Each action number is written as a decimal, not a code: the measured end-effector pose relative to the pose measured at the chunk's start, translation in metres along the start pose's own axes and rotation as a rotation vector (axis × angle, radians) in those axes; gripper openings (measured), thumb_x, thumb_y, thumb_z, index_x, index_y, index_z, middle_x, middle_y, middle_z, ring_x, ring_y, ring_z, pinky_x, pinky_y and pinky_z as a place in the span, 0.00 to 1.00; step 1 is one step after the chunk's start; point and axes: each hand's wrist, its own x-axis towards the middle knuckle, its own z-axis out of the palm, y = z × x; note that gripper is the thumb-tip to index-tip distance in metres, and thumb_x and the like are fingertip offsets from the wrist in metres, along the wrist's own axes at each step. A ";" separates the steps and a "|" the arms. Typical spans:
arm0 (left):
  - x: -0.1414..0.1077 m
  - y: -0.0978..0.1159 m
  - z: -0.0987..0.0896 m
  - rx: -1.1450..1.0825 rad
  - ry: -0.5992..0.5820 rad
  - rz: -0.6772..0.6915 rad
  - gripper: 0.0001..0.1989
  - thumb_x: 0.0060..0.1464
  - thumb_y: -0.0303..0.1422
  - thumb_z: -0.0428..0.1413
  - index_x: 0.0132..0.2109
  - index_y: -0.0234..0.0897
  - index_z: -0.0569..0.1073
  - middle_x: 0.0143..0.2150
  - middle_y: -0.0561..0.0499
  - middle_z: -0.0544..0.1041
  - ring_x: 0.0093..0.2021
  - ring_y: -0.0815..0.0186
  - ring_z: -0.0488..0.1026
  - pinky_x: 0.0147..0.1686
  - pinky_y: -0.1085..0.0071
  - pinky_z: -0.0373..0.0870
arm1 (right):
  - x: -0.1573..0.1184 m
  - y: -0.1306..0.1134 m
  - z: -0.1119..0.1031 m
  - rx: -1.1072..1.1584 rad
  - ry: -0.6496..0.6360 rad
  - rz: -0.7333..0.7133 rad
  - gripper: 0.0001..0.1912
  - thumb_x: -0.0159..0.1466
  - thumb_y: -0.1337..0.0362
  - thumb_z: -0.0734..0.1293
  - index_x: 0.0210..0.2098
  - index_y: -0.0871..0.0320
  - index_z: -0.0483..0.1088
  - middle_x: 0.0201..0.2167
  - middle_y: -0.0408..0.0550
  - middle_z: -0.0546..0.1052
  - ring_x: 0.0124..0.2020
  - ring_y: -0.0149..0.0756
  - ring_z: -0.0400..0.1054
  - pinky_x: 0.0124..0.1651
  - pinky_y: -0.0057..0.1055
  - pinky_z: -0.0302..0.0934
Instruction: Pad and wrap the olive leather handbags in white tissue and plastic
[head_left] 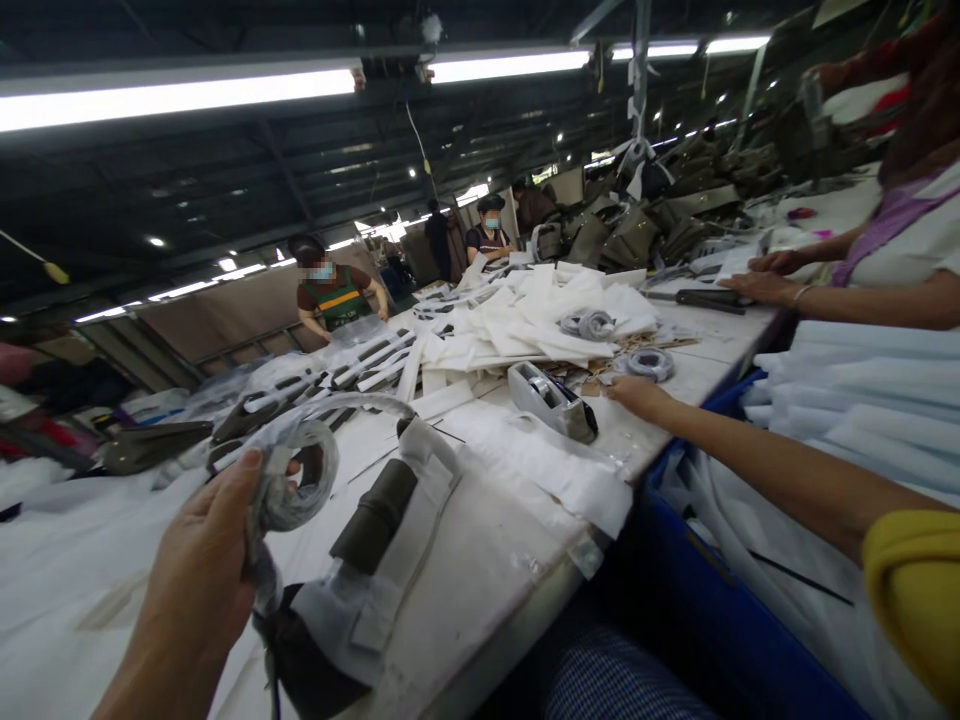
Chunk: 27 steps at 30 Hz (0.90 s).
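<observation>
My left hand (202, 545) is closed around a coiled strap (304, 475) wrapped in clear plastic, with a length of it arching away to the right. Below the coil lies a dark olive bag (311, 650), partly covered in thin white sheeting, its padded handle grip (375, 515) showing. My right hand (637, 395), with a yellow sleeve up the arm, reaches across the table to small brown card pieces (592, 383). Its fingertips are turned away, so what they pinch cannot be made out. Beside it stands a tape dispenser (551, 400); another plastic-wrapped coil (651, 364) sits just beyond.
White foam sheets (525, 310) are heaped mid-table (480, 590). Dark bags (645, 225) pile up behind. A blue bin (697, 570) with plastic stands at the right, near rolled white sheets (877, 400). Co-workers (341, 295) work across the table and at the right (885, 270).
</observation>
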 end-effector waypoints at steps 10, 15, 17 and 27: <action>-0.007 -0.002 0.002 -0.040 -0.125 0.049 0.23 0.40 0.49 0.70 0.39 0.38 0.80 0.30 0.56 0.80 0.29 0.70 0.75 0.24 0.81 0.71 | -0.019 -0.005 -0.014 -0.128 -0.144 -0.236 0.08 0.67 0.65 0.66 0.38 0.66 0.74 0.41 0.54 0.77 0.42 0.39 0.72 0.47 0.39 0.66; 0.001 -0.006 -0.005 -0.051 -0.113 0.057 0.21 0.42 0.48 0.69 0.39 0.38 0.80 0.30 0.55 0.80 0.30 0.67 0.76 0.26 0.77 0.74 | -0.046 -0.003 -0.035 -0.053 -0.301 -0.312 0.06 0.62 0.65 0.68 0.32 0.59 0.77 0.36 0.51 0.80 0.38 0.37 0.73 0.43 0.29 0.61; 0.003 -0.009 -0.006 -0.059 -0.113 0.064 0.21 0.42 0.47 0.69 0.39 0.38 0.80 0.29 0.55 0.80 0.31 0.66 0.77 0.28 0.76 0.75 | -0.048 -0.003 -0.043 -0.041 -0.320 -0.237 0.13 0.66 0.58 0.64 0.32 0.57 0.78 0.33 0.49 0.81 0.35 0.37 0.73 0.40 0.28 0.60; 0.002 -0.016 -0.009 -0.035 -0.191 0.092 0.21 0.47 0.46 0.67 0.44 0.38 0.79 0.34 0.54 0.81 0.34 0.68 0.75 0.35 0.76 0.72 | -0.031 -0.028 -0.018 -0.048 -0.294 0.254 0.23 0.64 0.47 0.65 0.30 0.62 0.79 0.33 0.59 0.80 0.37 0.44 0.74 0.34 0.31 0.59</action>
